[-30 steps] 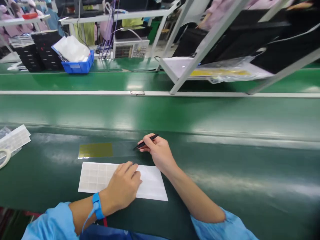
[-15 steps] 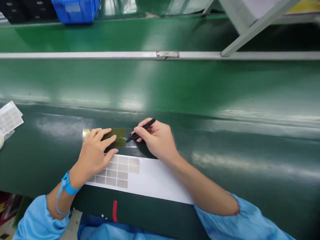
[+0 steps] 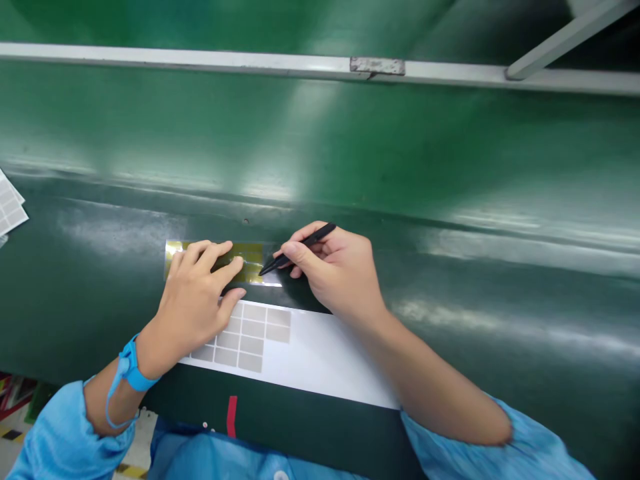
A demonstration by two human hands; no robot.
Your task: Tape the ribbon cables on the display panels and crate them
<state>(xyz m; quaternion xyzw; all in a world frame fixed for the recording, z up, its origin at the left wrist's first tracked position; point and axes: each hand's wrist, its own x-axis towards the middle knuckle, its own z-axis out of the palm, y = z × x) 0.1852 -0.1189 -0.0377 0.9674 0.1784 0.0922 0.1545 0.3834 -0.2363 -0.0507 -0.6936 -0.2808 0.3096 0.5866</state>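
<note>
My left hand (image 3: 203,303) lies with its fingers spread over a strip of yellowish transparent film (image 3: 250,255), pressing it on the green table. In my right hand (image 3: 335,267) is a pair of black tweezers or a similar slim pointed tool (image 3: 300,248), held like a pen. Its tip touches or hovers just above the right end of the yellow area; I cannot tell which. Below both hands lies a white sheet (image 3: 320,347) bearing rows of grey rectangular labels (image 3: 253,329). My left hand covers part of those labels, and my right forearm overlaps the sheet's right end.
A pale metal rail (image 3: 225,61) crosses the green table (image 3: 475,160) at the back, with a slanted strut (image 3: 565,43) at the upper right. More label sheets (image 3: 10,207) lie at the left edge. Red tape (image 3: 231,417) marks the front edge.
The camera view has tilted down, so the blue bin at the back has left the picture. Both hands keep nearly the same pose, and the tool's tip stays by the film's right end.
</note>
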